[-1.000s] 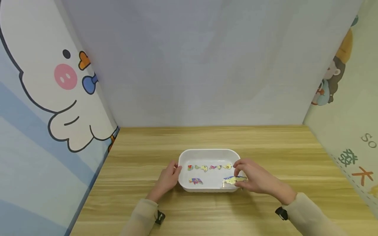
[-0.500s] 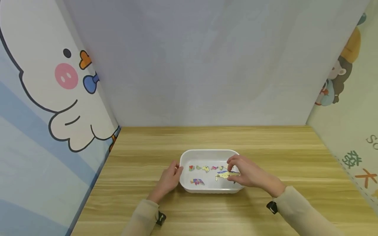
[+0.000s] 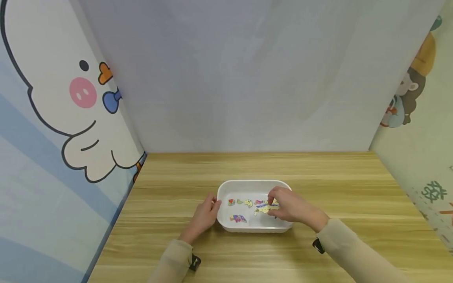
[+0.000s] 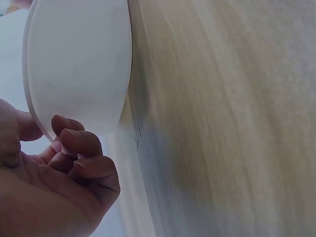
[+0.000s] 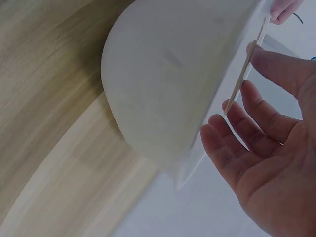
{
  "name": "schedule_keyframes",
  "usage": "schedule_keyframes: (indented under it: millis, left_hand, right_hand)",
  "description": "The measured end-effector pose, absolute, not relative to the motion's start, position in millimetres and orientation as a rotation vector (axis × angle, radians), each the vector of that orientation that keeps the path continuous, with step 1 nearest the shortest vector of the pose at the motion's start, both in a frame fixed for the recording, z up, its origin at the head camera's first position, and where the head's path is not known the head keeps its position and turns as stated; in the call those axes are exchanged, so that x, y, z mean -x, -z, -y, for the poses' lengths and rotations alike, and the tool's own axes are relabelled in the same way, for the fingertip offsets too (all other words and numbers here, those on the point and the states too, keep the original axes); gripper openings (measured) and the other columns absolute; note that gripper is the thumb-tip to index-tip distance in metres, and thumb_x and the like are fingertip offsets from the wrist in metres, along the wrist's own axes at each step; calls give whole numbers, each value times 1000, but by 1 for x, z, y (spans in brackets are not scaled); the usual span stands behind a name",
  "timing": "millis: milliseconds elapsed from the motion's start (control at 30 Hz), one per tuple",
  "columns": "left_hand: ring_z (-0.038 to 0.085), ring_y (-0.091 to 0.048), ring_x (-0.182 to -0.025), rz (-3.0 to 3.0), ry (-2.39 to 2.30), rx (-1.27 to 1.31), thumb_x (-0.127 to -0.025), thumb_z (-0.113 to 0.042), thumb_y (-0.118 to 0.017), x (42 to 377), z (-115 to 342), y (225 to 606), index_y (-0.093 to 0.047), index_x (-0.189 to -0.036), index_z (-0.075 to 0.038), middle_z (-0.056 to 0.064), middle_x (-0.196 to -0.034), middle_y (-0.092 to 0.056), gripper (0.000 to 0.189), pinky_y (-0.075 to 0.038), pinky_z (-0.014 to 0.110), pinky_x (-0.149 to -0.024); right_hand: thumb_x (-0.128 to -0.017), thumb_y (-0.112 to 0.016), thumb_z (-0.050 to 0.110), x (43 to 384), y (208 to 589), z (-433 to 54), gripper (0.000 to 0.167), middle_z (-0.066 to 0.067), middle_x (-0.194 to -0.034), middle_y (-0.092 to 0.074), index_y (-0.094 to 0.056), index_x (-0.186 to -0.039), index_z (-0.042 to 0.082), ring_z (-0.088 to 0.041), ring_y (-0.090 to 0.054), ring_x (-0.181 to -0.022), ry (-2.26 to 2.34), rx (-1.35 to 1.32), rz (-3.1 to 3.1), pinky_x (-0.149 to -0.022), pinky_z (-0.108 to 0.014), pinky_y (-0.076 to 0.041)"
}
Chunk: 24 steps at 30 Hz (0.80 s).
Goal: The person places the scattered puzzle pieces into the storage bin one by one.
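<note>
A white plastic basin (image 3: 253, 229) stands on the wooden table. At its left end my left hand (image 3: 205, 214) grips the rim, thumb above and fingers curled below, as the left wrist view shows. Over the basin's right half my right hand (image 3: 291, 205) pinches a flat, irregular puzzle-like piece (image 3: 262, 210), printed yellow with a blue band. The right wrist view shows this piece (image 5: 242, 74) edge-on, thin and wood-coloured, between thumb and fingertips. Part of its right end is hidden by the hand.
Inside the basin lie small printed pieces in a row, among them a red-green one (image 3: 231, 202), a yellow one (image 3: 248, 203) and a pink one (image 3: 258, 202). Nearer the front lies a purple piece (image 3: 238, 218). A pale backdrop (image 3: 247, 98) rises behind the table (image 3: 177, 169).
My right hand has carried the yellow-and-blue piece from the basin's front right corner leftward and slightly back, toward the row. My left hand keeps its grip on the rim.
</note>
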<state>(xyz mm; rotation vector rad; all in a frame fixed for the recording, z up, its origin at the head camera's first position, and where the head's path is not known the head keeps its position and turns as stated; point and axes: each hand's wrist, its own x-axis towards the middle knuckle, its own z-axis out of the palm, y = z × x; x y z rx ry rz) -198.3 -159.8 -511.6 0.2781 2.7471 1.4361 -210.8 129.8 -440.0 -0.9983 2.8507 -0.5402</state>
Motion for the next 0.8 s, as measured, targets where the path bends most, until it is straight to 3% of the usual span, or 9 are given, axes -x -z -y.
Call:
schedule_keyframes:
  millis: [567,800]
  left_hand:
    - [15,-47,-55,-2747,-1450,-294,-101,-20,-48,197,160,512,-46,-99,-7,1,-65,-52,13,-39,29,-50]
    - [16,-47,-54,-2746,-1517,-367,-102,-35,-44,196,163,515,-44,-98,-8,1,-64,-50,27,-40,30,-48]
  right_hand:
    - [-75,-81,21,215,454,-128,23,-1,-92,-60,-64,-84,9,-18,-56,-85,473,968,-2886,-76,-35,-47]
    - [-74,-82,23,216,459,-126,24,1,-89,-60,-65,-84,10,-16,-52,-82,419,863,-2899,-71,-35,-46]
